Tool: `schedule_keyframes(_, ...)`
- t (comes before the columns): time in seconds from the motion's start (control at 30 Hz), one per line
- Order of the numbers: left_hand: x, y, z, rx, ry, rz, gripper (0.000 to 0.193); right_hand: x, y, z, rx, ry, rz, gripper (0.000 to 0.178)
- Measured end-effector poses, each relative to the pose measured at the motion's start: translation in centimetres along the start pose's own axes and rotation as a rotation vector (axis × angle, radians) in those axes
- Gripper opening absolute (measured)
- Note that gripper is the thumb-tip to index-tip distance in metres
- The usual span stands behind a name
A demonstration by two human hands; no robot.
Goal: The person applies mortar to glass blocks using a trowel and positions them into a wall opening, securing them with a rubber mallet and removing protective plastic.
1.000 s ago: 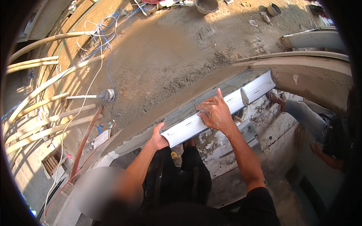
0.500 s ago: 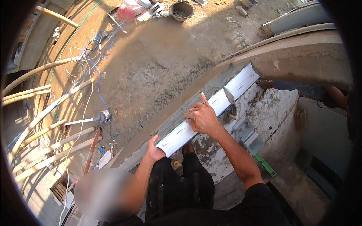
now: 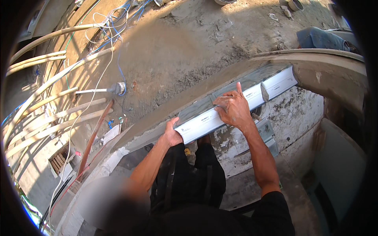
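A long trim piece (image 3: pixel 200 128) with a grey upper face and a curved white front lies along the edge of a mortar-covered ledge. My left hand (image 3: pixel 172 134) grips its left end, thumb on top and the other fingers partly hidden underneath. Farther along, my right hand (image 3: pixel 235 108) holds the upper edge, its index finger stretched out and the others bent over the piece. A second similar piece (image 3: pixel 280 81) continues the row to the right. Grey mortar (image 3: pixel 264 93) sticks out at the joint between the two.
Bamboo poles (image 3: pixel 59 83), tangled cables (image 3: pixel 114 28) and a white-shafted tool (image 3: pixel 117 88) lie to the left. A clear plastic box (image 3: pixel 267 131) is below the ledge, beside a stained white wall (image 3: pixel 301 106). Blue denim trousers (image 3: pixel 321 38) show at upper right.
My view has shifted, so the hands and trim sit higher and farther right. Both hands keep nearly the same places on the piece. Another person's arm at right is gone; denim appears at upper right.
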State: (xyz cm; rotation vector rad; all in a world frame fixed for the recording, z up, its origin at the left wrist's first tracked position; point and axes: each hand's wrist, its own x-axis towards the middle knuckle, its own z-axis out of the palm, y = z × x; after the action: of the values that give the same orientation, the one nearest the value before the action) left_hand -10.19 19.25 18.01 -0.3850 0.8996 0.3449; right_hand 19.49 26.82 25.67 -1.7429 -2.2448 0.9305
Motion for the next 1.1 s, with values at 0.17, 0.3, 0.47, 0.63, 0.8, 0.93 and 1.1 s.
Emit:
schedule_keyframes(0.17, -0.4, 0.2, 1.0, 0.022, 0.056, -0.033, 0.076, 0.0, -0.1, -0.4, 0.014, -0.003, 0.018, 0.022)
schedule_keyframes(0.3, -0.6, 0.2, 1.4, 0.034, 0.065, -0.030, 0.077, 0.0, -0.1, -0.3, -0.003, -0.013, -0.002, 0.022)
schedule_keyframes(0.47, -0.3, 0.0, 1.1, -0.006, 0.098, -0.025, 0.077, 0.2, -0.1, -0.4, 0.001, -0.020, 0.014, 0.024)
schedule_keyframes(0.63, 0.4, -0.1, 0.1, -0.063, 0.078, -0.027, 0.076, 0.1, 0.0, -0.5, 0.000, -0.038, 0.019, 0.022)
schedule_keyframes(0.8, 0.6, -0.2, -0.1, -0.073, 0.054, -0.019, 0.075, 0.1, 0.0, -0.5, 0.000, -0.025, 0.013, 0.024)
schedule_keyframes(0.93, 0.7, -0.2, -0.5, -0.053, 0.039, -0.003, 0.074, 0.0, 0.0, -0.5, -0.014, -0.033, -0.005, 0.023)
schedule_keyframes(1.1, 1.0, 0.1, -1.7, -0.034, -0.016, -0.026, 0.074, 0.0, 0.2, 0.0, -0.031, -0.046, -0.016, 0.023)
